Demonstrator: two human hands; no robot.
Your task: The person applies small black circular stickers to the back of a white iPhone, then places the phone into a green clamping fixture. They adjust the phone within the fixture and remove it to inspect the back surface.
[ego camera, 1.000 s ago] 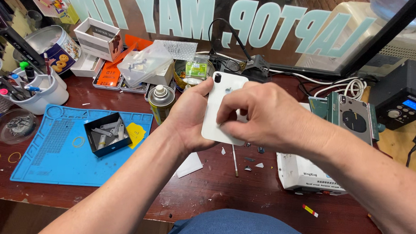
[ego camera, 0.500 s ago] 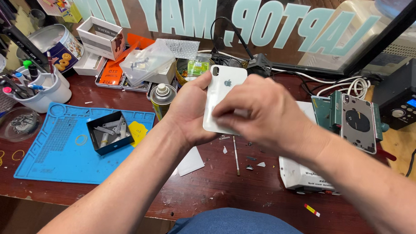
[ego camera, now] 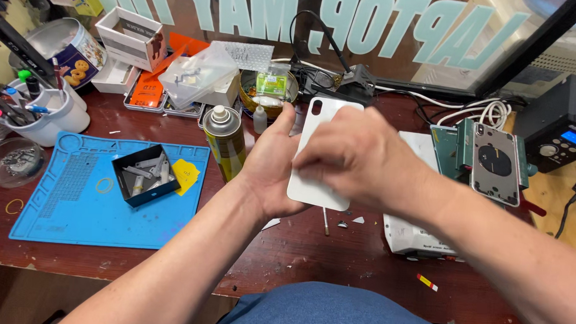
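White phone back panel (ego camera: 314, 150) held up over the desk, both hands on it.

Panel upright, camera cutout at top, glossy side toward the viewer. Left hand (ego camera: 272, 164) cradles its left edge and rear, thumb up along the side: closed on the panel. Right hand (ego camera: 355, 158) lies across the panel's face, fingers curled and pressing; blurred, fingertip detail unclear. Just left of the grip: spray can (ego camera: 223, 140), upright. Further left: blue work mat (ego camera: 76, 199) carrying a small black tray (ego camera: 143, 182) of metal parts. Below the grip: thin tool (ego camera: 325, 222) flat on the wooden desk (ego camera: 335, 259). Right of it: green clamp fixture (ego camera: 492, 159) holding a dark panel.
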